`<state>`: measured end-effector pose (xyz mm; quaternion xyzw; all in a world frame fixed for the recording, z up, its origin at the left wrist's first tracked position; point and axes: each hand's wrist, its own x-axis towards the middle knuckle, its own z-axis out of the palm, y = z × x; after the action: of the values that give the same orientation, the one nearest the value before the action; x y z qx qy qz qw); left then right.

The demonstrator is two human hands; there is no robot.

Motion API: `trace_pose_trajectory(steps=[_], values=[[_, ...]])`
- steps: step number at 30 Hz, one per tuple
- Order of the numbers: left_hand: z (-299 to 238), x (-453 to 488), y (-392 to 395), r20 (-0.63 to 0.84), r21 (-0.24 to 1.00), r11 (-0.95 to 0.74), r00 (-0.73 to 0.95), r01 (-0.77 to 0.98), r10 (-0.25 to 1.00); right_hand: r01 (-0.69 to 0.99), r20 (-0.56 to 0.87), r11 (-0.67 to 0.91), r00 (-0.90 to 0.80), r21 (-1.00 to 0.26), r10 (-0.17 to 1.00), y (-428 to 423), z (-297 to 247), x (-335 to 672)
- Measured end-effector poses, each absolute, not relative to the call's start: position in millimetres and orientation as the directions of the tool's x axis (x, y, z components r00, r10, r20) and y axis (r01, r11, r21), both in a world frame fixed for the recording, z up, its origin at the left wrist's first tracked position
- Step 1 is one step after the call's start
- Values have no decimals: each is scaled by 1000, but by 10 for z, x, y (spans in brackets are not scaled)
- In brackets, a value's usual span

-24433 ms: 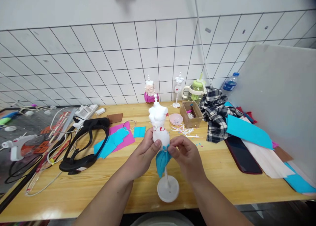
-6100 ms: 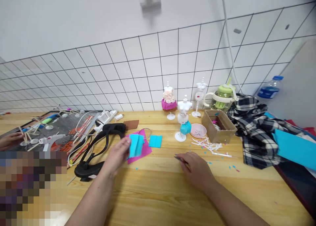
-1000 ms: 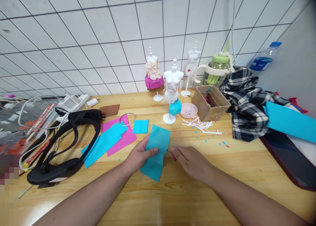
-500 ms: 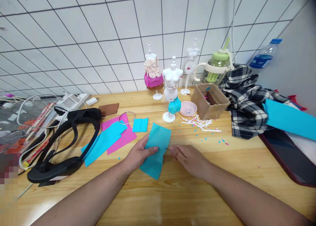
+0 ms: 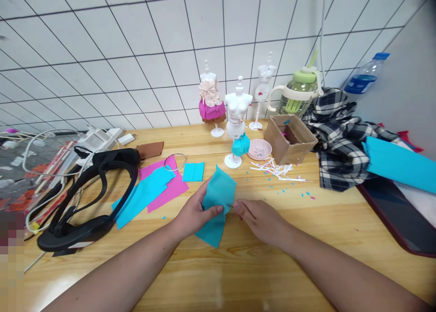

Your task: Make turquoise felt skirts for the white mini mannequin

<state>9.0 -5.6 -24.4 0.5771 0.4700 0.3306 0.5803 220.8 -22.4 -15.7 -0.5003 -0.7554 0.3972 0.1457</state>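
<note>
My left hand pinches a teal cloth piece at its middle edge, just above the wooden table. My right hand is closed beside it, fingertips pinching a thin needle whose tip touches the cloth's right edge. Behind them stands a white mini mannequin with a teal skirt. Two more mannequins are by the wall, one with a pink skirt, one bare.
Pink and blue sheets, a blue square and a black headset lie left. A pink dish, cardboard box, white paper scraps, green cup, plaid cloth and water bottle sit right.
My left hand has lifted and gathered the teal cloth a little, so it bends at the middle. My right hand has brought the needle to the cloth's edge.
</note>
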Motion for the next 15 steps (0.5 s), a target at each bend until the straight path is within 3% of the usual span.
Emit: trace_pose_trajectory(steps=[15], values=[[-240,96,-34,-97,979,39,288,202,953,634,-168,166,-433,-755,886,-230,-179,2175]])
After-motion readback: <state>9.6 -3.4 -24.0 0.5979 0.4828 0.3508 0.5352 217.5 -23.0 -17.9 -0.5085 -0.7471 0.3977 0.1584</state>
